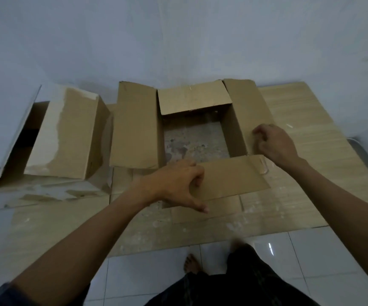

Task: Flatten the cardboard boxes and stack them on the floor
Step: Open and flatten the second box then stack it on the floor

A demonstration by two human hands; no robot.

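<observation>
An open brown cardboard box (pixel 135 127) stands in the middle with all its top flaps spread outward; through it I see a stained patch of floor. My left hand (pixel 176 184) grips the near flap (pixel 229 177), thumb under its edge. My right hand (pixel 273 142) rests with curled fingers on the right flap (pixel 249 107), near its front corner. A second box (pixel 68 133) lies on its side to the left, its open end facing left, with white torn patches on its upper face.
Flat tan cardboard sheets (pixel 300 173) cover the floor under and around the boxes. White glossy tiles (pixel 311 250) lie nearer me, where my bare foot (pixel 191 263) and dark trousers show. A pale wall rises behind the boxes.
</observation>
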